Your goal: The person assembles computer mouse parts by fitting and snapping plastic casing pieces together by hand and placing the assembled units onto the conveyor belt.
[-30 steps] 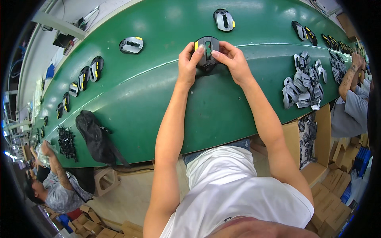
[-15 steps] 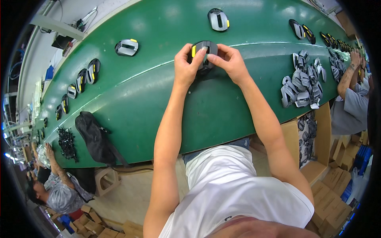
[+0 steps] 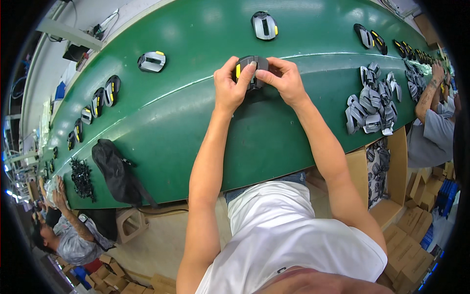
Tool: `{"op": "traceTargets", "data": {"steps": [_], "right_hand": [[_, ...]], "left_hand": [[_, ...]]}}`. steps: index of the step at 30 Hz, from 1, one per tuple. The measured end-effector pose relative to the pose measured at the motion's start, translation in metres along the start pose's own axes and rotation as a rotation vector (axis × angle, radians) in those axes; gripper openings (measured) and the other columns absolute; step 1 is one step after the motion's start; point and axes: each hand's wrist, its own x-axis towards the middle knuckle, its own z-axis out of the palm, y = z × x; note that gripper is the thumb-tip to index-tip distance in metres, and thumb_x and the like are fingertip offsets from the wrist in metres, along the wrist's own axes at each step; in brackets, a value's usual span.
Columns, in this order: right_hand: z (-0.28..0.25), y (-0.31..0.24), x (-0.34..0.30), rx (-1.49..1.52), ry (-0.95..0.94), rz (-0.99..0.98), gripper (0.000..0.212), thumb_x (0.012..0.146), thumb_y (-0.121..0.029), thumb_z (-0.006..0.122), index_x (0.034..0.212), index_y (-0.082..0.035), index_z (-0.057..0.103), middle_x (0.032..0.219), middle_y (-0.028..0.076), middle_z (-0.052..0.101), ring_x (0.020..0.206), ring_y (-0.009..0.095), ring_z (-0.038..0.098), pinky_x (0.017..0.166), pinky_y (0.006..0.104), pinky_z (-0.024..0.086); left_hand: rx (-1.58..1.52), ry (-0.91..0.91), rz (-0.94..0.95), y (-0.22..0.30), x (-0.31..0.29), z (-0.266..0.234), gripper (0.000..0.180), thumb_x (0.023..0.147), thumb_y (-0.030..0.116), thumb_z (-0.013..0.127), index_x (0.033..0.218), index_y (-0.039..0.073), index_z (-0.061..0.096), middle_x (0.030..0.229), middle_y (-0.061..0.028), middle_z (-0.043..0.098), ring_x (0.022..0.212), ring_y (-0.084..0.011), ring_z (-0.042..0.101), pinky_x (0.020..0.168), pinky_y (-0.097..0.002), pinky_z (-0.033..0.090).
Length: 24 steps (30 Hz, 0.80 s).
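Observation:
A grey and black computer mouse (image 3: 253,63) with a yellow side part is held between my two hands above the green table (image 3: 274,132). My left hand (image 3: 234,84) grips its left side, the thumb lying over the top. From the other side my right hand (image 3: 286,81) closes on it, with that thumb's tip also on the top, near the left thumb. Palms and fingers cover much of the shell. Beyond my hands lies another grey and black mouse (image 3: 264,26), and a further mouse (image 3: 152,61) rests to the left.
Grey shell pieces (image 3: 372,100) are heaped on the right, above an open carton (image 3: 379,171) of dark parts. A black pouch (image 3: 116,171) and a pile of small black parts (image 3: 83,179) lie left. More mice (image 3: 98,101) line the table. Co-workers sit at both ends.
The mice on the far strip have shifted slightly left. The mouse in my hands has come a little nearer, and my thumbs have moved slightly on its top. The left co-worker's hand has moved.

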Motion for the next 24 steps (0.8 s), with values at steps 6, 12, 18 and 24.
{"op": "traceTargets", "data": {"steps": [6, 12, 18, 24], "right_hand": [[0.003, -0.001, 0.002, -0.020, 0.014, 0.081, 0.025, 0.086, -0.019, 0.063, 0.101, 0.002, 0.061, 0.085, 0.001, 0.061, 0.078, 0.007, 0.054, 0.072, 0.0210, 0.043], [0.007, 0.005, 0.003, 0.028, 0.104, 0.022, 0.026, 0.089, -0.022, 0.060, 0.096, 0.003, 0.062, 0.081, 0.000, 0.060, 0.072, 0.005, 0.051, 0.065, 0.0196, 0.041], [0.001, 0.015, 0.003, 0.052, 0.180, 0.087, 0.025, 0.089, -0.022, 0.061, 0.091, 0.003, 0.063, 0.076, -0.003, 0.059, 0.067, 0.002, 0.047, 0.058, 0.0183, 0.037], [-0.004, 0.022, 0.004, -0.068, 0.228, 0.085, 0.025, 0.087, -0.021, 0.062, 0.087, 0.004, 0.064, 0.070, -0.004, 0.056, 0.061, 0.001, 0.043, 0.052, 0.0187, 0.033]], "left_hand": [[-0.130, 0.016, -0.095, 0.000, 0.000, 0.006, 0.028, 0.089, 0.025, 0.059, 0.075, 0.001, 0.054, 0.064, 0.0033, 0.048, 0.059, -0.0036, 0.039, 0.051, -0.0208, 0.032], [-0.196, -0.047, -0.111, -0.001, 0.003, 0.001, 0.027, 0.092, 0.026, 0.055, 0.081, 0.001, 0.055, 0.069, 0.0048, 0.048, 0.063, -0.0031, 0.039, 0.054, -0.0198, 0.032], [-0.210, -0.072, -0.196, -0.015, 0.000, 0.001, 0.026, 0.090, 0.025, 0.057, 0.082, 0.000, 0.055, 0.069, 0.0035, 0.050, 0.063, -0.0037, 0.040, 0.053, -0.0214, 0.034], [0.028, -0.046, -0.202, -0.024, 0.000, 0.003, 0.028, 0.088, 0.023, 0.059, 0.077, -0.002, 0.055, 0.063, 0.0025, 0.049, 0.059, -0.0040, 0.039, 0.050, -0.0234, 0.033]]}}
